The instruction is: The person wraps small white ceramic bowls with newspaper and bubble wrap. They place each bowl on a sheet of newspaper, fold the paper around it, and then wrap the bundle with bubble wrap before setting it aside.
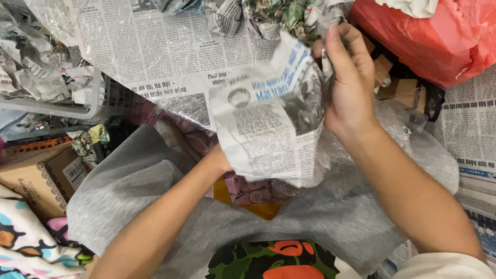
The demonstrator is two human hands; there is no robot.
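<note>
the right hand (347, 77) has its grip closed on the upper edge of a newspaper-wrapped bundle (271, 124), held above the person's lap in grey trousers (129, 191). the left hand (221, 157) is under the bundle, mostly hidden by the paper, so i cannot tell how its grip stands. a spread newspaper sheet (155, 51) lies beyond, a red plastic bag (429, 36) at the upper right, and a cardboard box (41, 175) at the left.

Matt, creased newsprint sheet (268, 129) — paper
</note>
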